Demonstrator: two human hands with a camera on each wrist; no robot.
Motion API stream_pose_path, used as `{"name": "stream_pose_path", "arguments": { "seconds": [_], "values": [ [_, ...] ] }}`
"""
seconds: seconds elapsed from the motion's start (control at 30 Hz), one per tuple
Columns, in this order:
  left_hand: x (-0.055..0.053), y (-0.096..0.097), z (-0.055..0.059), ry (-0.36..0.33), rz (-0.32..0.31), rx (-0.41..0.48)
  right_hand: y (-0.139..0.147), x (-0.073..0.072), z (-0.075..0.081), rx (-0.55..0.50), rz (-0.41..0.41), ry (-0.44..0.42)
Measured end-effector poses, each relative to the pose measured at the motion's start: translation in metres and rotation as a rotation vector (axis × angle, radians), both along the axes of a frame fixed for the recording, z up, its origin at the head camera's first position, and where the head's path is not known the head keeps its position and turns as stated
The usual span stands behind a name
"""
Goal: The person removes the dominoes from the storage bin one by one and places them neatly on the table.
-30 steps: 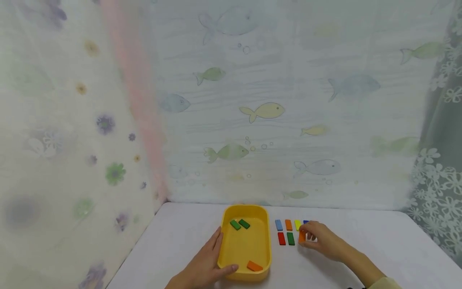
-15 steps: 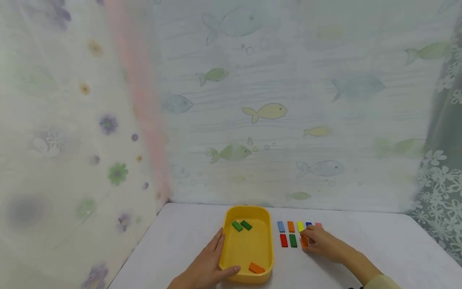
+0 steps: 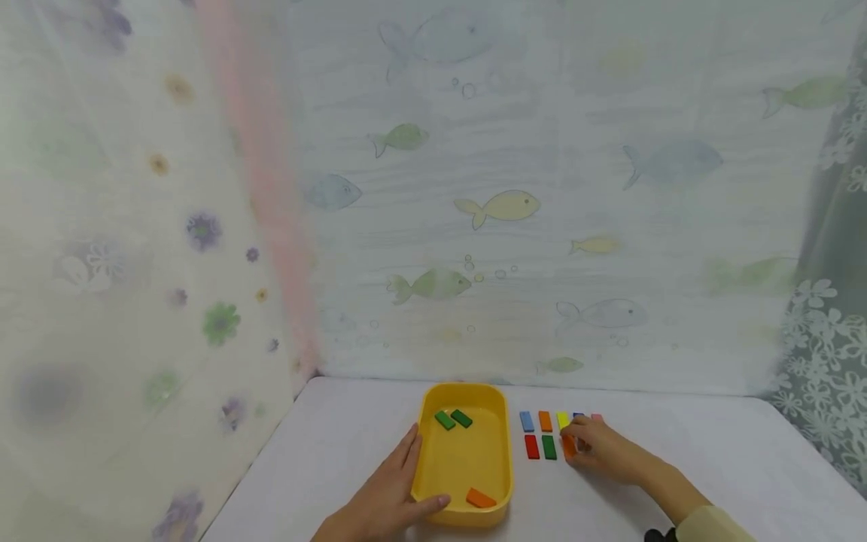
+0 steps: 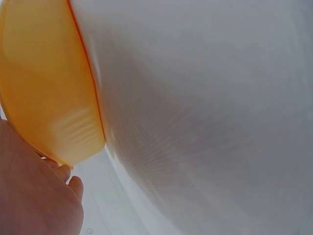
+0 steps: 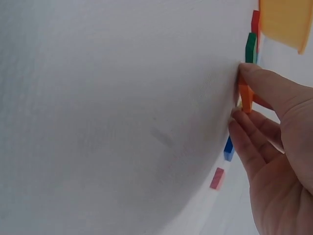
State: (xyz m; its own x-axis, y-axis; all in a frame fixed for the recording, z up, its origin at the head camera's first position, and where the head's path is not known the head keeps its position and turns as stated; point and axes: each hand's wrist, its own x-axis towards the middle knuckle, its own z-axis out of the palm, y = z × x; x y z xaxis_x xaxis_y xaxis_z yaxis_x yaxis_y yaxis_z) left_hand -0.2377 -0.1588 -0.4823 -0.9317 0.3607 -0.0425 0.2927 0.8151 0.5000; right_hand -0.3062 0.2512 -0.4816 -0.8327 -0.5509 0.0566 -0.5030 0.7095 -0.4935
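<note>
On the white table stands a yellow tray (image 3: 462, 467) holding two green blocks (image 3: 445, 420) and an orange block (image 3: 481, 497). My left hand (image 3: 382, 489) rests against the tray's near left corner, fingers straight along its left side and thumb on the near rim. In the left wrist view the fingertips touch the yellow wall (image 4: 54, 88). To the right of the tray, my right hand (image 3: 606, 449) pinches another orange block (image 5: 246, 95) between thumb and fingers, at the end of the nearer row of blocks. The fingers partly cover it.
Beside the held block lie a green block (image 3: 549, 447) and a red block (image 3: 531, 447). The farther row has light blue (image 3: 527, 421), orange (image 3: 545, 421), yellow (image 3: 563, 419), dark blue (image 5: 229, 148) and pink (image 5: 217, 178) blocks. A fish-patterned curtain (image 3: 501, 301) hangs behind the table.
The right hand stays at the near row with the orange block in its pinch, the block shifting only slightly. The left hand stays on the tray. The head view has shifted a little.
</note>
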Motion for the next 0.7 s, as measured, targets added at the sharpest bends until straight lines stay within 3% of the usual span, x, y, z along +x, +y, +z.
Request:
{"name": "stream_pose_path", "arguments": {
  "seconds": [0.4, 0.7],
  "values": [
    [-0.0014, 0.0003, -0.0020, 0.020, -0.009, -0.025, 0.0047, -0.0043, -0.0055, -0.103, 0.054, 0.010],
    [-0.0005, 0.0008, -0.0007, 0.018, -0.005, -0.038, 0.0058, -0.0021, -0.0010, -0.118, 0.023, -0.014]
  ]
}}
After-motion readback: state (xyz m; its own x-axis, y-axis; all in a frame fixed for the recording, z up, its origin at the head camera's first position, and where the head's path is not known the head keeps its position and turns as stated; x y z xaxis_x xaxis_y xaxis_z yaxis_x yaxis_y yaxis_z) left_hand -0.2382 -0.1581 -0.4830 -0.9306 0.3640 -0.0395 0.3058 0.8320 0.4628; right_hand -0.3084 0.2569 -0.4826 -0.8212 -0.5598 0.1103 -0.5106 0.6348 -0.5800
